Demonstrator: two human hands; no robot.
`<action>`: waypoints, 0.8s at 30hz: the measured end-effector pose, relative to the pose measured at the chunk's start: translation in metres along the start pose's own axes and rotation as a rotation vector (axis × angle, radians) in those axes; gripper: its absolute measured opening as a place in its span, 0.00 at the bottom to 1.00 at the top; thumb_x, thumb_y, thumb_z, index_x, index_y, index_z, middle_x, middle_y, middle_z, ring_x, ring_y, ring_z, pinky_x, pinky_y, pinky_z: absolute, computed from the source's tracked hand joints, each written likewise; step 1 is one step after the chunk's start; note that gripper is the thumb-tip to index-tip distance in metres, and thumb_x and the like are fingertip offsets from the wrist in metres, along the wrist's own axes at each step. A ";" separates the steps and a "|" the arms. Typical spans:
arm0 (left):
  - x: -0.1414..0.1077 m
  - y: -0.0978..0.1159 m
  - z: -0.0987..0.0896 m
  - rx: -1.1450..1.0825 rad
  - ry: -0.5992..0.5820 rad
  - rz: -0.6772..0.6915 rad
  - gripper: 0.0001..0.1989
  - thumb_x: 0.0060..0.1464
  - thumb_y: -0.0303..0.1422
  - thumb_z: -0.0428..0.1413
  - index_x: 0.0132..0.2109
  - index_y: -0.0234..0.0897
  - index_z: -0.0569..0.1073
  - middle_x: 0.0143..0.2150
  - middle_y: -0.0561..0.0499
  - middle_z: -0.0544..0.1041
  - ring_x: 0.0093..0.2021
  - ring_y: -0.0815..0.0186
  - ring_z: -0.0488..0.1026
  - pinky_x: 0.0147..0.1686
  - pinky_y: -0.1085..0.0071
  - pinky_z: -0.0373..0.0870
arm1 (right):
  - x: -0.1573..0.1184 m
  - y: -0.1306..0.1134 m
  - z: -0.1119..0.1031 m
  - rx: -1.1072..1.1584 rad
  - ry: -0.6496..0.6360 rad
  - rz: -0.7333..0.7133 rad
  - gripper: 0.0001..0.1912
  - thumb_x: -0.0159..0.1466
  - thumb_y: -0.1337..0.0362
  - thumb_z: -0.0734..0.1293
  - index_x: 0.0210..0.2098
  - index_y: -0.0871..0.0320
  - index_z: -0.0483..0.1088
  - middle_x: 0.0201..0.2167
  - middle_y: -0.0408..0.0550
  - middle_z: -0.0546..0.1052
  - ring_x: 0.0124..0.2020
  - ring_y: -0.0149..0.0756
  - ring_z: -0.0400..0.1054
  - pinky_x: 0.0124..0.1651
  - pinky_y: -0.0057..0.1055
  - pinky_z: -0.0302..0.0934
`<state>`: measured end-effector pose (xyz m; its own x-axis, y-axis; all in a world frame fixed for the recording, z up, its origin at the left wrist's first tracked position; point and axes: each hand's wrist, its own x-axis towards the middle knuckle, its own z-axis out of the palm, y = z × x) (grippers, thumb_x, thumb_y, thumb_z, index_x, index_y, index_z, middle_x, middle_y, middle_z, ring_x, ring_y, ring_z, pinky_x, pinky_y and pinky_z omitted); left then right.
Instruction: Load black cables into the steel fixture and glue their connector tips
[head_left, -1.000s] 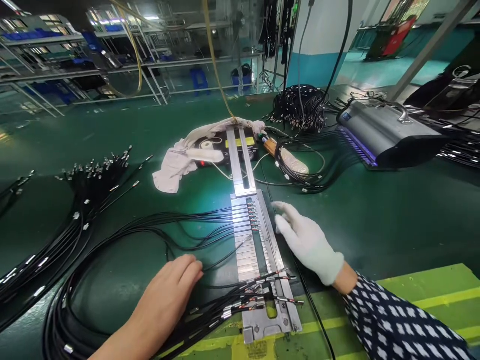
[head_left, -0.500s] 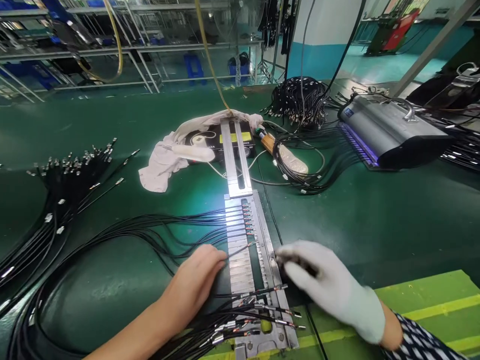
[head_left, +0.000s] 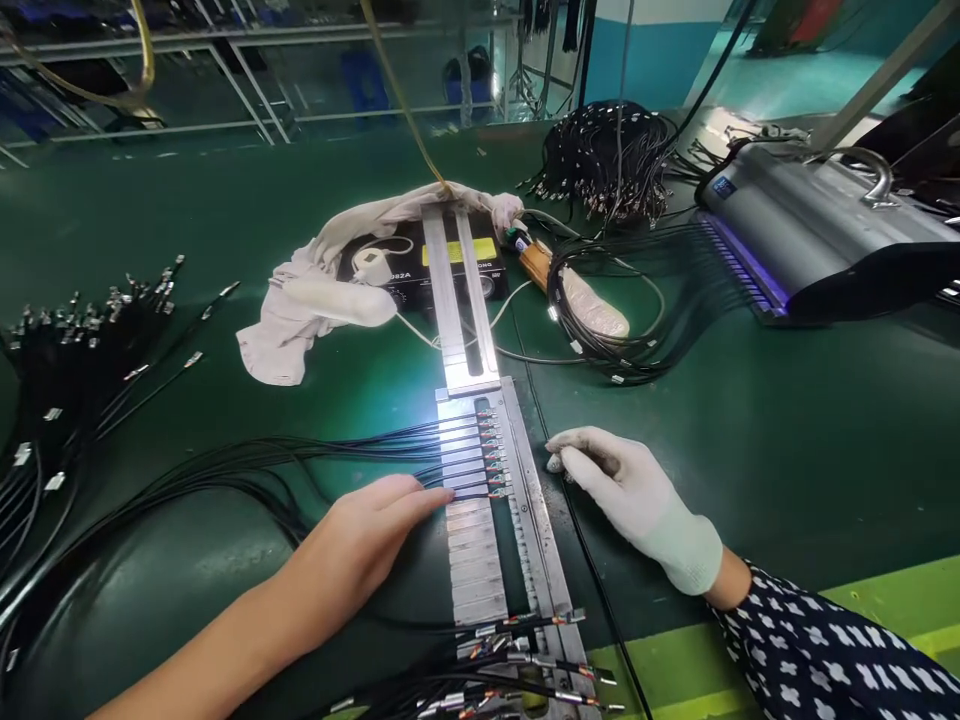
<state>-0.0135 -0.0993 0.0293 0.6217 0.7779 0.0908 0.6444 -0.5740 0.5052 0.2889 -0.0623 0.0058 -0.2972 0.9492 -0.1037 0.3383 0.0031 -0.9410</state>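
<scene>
- Head view: the lower end of the slotted metal fixture (head_left: 476,570) runs out of the bottom edge, partly covered by loose cable ends (head_left: 559,665) lying across it.
- The bare left hand (head_left: 382,530) hides its own thumb; I cannot tell whether its grip pinches the lowest seated cable (head_left: 471,497) or only presses on it.
- The gloved right hand (head_left: 622,490) has a narrow grip, thumb and finger nearly meeting; whether anything is between the tips is too small to make out.
- The gray lamp housing (head_left: 817,225) is cut off on the right, the cable bundle (head_left: 52,390) on the left.
- The seated black cables (head_left: 405,437) lie side by side across the fixture's upper part, ends pointing right; the lowest runs from the left fingertips.
- The right grip is just beside the fixture's right rail, near a thin black cable on the desk.
- The desk (head_left: 735,430) is dark green and glossy; a white cloth (head_left: 274,350) partly drapes a black box (head_left: 412,285) beyond the fixture.
- Behind stand a dim metal rack (head_left: 241,93) and a white-and-teal pillar (head_left: 652,60).
</scene>
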 end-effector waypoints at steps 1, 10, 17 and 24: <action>0.000 -0.001 -0.001 -0.022 -0.012 -0.008 0.18 0.66 0.23 0.43 0.58 0.41 0.68 0.36 0.53 0.72 0.35 0.71 0.70 0.34 0.78 0.65 | 0.000 0.000 0.000 -0.009 -0.003 -0.005 0.09 0.68 0.61 0.62 0.42 0.53 0.74 0.36 0.42 0.79 0.38 0.35 0.74 0.44 0.32 0.67; -0.002 0.004 -0.004 0.034 -0.055 0.014 0.20 0.66 0.22 0.42 0.61 0.39 0.65 0.39 0.51 0.71 0.37 0.70 0.69 0.37 0.78 0.65 | 0.001 0.001 -0.001 -0.090 0.000 -0.047 0.09 0.68 0.61 0.63 0.41 0.52 0.75 0.39 0.42 0.80 0.41 0.36 0.74 0.45 0.32 0.67; 0.001 0.008 -0.006 0.135 -0.018 0.077 0.19 0.66 0.22 0.42 0.59 0.37 0.66 0.36 0.51 0.71 0.32 0.70 0.67 0.32 0.77 0.64 | 0.001 -0.001 -0.002 -0.104 -0.012 -0.089 0.09 0.69 0.63 0.62 0.42 0.51 0.75 0.39 0.40 0.80 0.41 0.34 0.74 0.46 0.31 0.67; -0.004 -0.003 0.004 -0.067 -0.032 -0.035 0.18 0.66 0.23 0.44 0.59 0.41 0.65 0.43 0.51 0.72 0.42 0.70 0.70 0.42 0.77 0.67 | 0.002 0.000 -0.002 -0.123 -0.019 -0.108 0.09 0.70 0.63 0.62 0.42 0.52 0.75 0.38 0.40 0.80 0.39 0.34 0.74 0.44 0.32 0.66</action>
<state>-0.0157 -0.1021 0.0239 0.6139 0.7881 0.0451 0.6357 -0.5275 0.5637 0.2904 -0.0597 0.0064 -0.3539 0.9352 -0.0114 0.4101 0.1442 -0.9006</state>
